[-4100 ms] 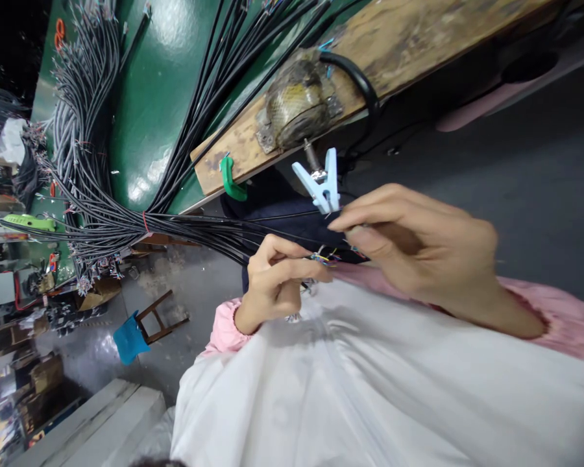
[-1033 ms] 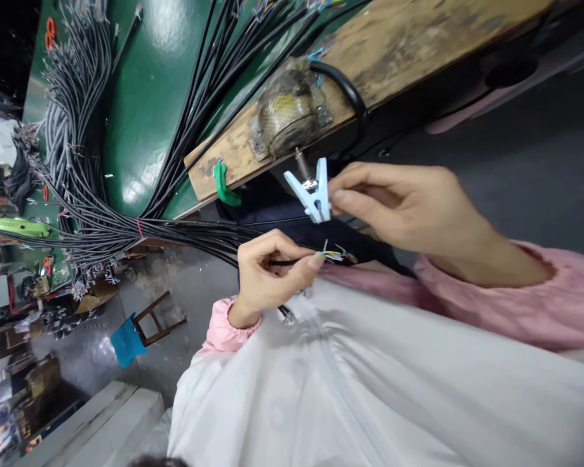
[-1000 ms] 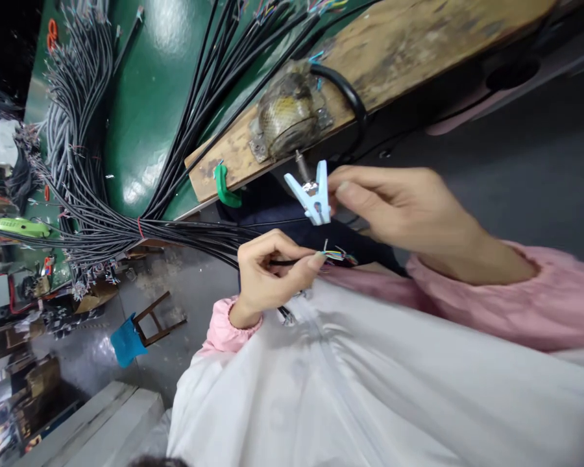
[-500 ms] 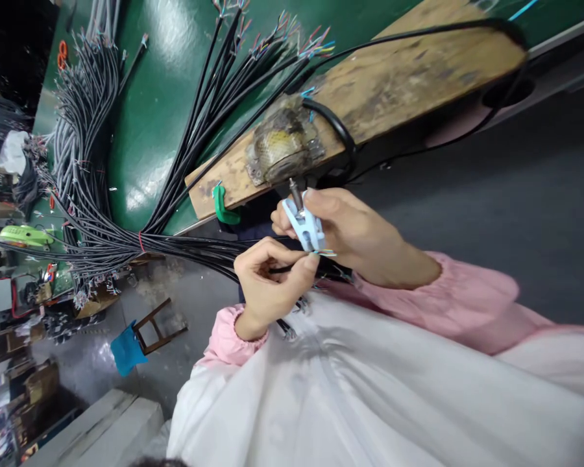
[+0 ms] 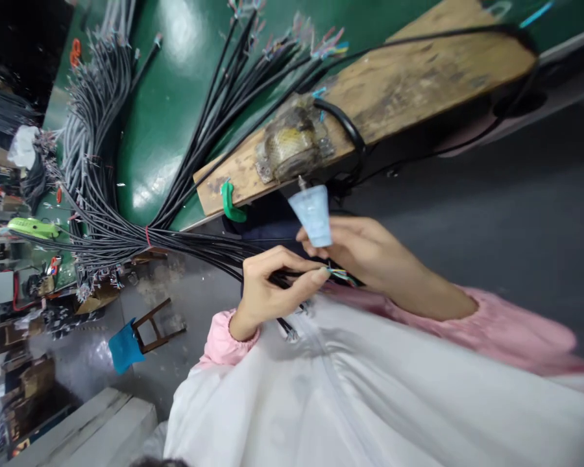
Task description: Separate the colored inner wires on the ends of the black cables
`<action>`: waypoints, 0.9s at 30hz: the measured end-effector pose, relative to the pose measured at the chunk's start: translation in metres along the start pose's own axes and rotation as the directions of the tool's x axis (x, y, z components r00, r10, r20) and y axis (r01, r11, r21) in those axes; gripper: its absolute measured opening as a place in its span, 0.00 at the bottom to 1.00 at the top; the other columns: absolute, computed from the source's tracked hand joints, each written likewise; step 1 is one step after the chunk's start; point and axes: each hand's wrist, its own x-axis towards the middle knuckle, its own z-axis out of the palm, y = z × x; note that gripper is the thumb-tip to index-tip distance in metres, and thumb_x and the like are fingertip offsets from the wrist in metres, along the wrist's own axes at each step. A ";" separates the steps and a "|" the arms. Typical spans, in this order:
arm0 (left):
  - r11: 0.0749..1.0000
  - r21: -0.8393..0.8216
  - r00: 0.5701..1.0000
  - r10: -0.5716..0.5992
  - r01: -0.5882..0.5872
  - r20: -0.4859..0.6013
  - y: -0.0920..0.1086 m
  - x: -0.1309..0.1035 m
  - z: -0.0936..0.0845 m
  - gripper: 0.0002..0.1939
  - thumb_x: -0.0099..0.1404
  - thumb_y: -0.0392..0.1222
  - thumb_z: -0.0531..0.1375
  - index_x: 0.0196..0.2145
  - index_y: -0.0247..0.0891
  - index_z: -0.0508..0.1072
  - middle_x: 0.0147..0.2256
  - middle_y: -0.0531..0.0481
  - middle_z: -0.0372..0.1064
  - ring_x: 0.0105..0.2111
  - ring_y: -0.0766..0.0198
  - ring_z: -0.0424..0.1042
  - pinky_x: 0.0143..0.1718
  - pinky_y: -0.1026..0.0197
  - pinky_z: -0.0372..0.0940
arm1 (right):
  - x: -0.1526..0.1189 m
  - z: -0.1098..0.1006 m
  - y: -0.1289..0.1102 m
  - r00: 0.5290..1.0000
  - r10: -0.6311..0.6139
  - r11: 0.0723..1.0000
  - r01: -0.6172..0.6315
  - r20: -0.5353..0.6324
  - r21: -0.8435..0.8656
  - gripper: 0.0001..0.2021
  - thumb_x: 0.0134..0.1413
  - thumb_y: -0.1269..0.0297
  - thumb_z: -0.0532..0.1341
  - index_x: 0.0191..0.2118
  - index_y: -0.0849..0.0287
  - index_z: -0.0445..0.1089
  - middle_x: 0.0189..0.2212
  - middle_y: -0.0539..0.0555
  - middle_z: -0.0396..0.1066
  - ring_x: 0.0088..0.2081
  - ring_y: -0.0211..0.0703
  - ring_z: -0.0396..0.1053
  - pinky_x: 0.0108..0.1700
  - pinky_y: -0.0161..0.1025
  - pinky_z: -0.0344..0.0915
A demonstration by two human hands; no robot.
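My left hand point(image 5: 277, 285) is closed in a pinch on a black cable, whose thin coloured wires point(image 5: 339, 274) stick out past the thumb tip. A light blue clip point(image 5: 314, 211), blurred, sits on the metal shaft point(image 5: 302, 184) of a small motor point(image 5: 292, 146). My right hand point(image 5: 374, 256) is just below and right of the clip, fingers loosely bent and apart, some of them partly hidden behind it. It does not appear to grip anything. More black cables point(image 5: 199, 244) run beneath my left hand, gathered by a red tie point(image 5: 147, 235).
The motor is fixed on a wooden board point(image 5: 418, 78) at the edge of the green table point(image 5: 150, 143), beside a green clamp point(image 5: 231, 204). Bundles of grey cables point(image 5: 90, 117) lie to the left. A blue stool point(image 5: 125, 347) stands on the floor.
My right hand has come off the clip and moved down and right. The clip has turned and looks blurred. The coloured wires, earlier at the clip's tip, are now apart from it.
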 end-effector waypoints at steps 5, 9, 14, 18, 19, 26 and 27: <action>0.881 0.433 0.945 0.285 -0.192 -0.161 0.007 0.026 -0.047 0.11 0.70 0.47 0.65 0.31 0.40 0.81 0.28 0.50 0.79 0.30 0.65 0.77 0.36 0.62 0.73 | -0.007 -0.001 0.009 0.993 -0.092 0.967 0.106 0.070 -0.234 0.28 0.54 0.32 0.63 0.26 0.55 0.75 0.24 0.52 0.74 0.26 0.42 0.71 0.30 0.39 0.70; 0.644 0.765 0.925 0.287 0.007 -0.249 0.003 0.070 -0.094 0.10 0.65 0.40 0.68 0.45 0.40 0.81 0.44 0.44 0.77 0.47 0.56 0.76 0.53 0.54 0.71 | -0.005 -0.003 0.019 0.968 -0.251 0.827 0.218 0.006 -0.519 0.25 0.59 0.36 0.60 0.32 0.54 0.78 0.35 0.57 0.80 0.27 0.44 0.73 0.29 0.42 0.73; 0.506 0.838 0.965 0.041 0.204 -0.260 -0.014 0.108 -0.111 0.15 0.66 0.39 0.67 0.51 0.38 0.77 0.49 0.41 0.71 0.53 0.52 0.71 0.60 0.49 0.66 | -0.008 -0.003 0.019 0.971 -0.123 0.664 0.232 0.203 -0.710 0.21 0.65 0.45 0.56 0.43 0.53 0.81 0.39 0.58 0.84 0.35 0.51 0.81 0.41 0.47 0.80; 0.486 0.854 0.962 0.088 0.186 -0.260 -0.019 0.107 -0.104 0.13 0.68 0.39 0.65 0.50 0.41 0.78 0.50 0.43 0.69 0.53 0.52 0.69 0.59 0.50 0.65 | -0.013 -0.001 0.017 0.960 0.029 0.597 0.208 0.280 -0.775 0.24 0.66 0.47 0.54 0.51 0.56 0.80 0.48 0.60 0.83 0.47 0.57 0.83 0.50 0.50 0.79; 0.487 0.854 0.962 0.093 0.181 -0.257 -0.020 0.105 -0.104 0.13 0.69 0.40 0.65 0.51 0.41 0.77 0.50 0.42 0.69 0.54 0.52 0.68 0.60 0.49 0.65 | -0.014 -0.002 0.017 0.955 0.049 0.586 0.208 0.291 -0.783 0.25 0.67 0.47 0.53 0.53 0.57 0.80 0.49 0.61 0.82 0.48 0.57 0.82 0.50 0.50 0.79; 0.465 0.874 0.978 0.068 0.143 -0.196 -0.015 0.108 -0.109 0.14 0.68 0.44 0.66 0.50 0.39 0.77 0.52 0.40 0.69 0.55 0.50 0.68 0.61 0.47 0.65 | -0.017 -0.015 0.022 0.959 0.084 0.524 0.188 0.270 -0.830 0.23 0.66 0.49 0.53 0.50 0.57 0.81 0.47 0.62 0.83 0.46 0.61 0.83 0.46 0.51 0.79; 0.450 0.884 0.984 0.058 0.126 -0.169 -0.013 0.114 -0.108 0.15 0.67 0.45 0.67 0.49 0.38 0.78 0.52 0.39 0.70 0.55 0.49 0.68 0.61 0.46 0.65 | -0.017 -0.016 0.022 0.958 0.082 0.521 0.192 0.273 -0.832 0.23 0.66 0.50 0.53 0.49 0.57 0.81 0.47 0.62 0.83 0.46 0.60 0.83 0.46 0.51 0.79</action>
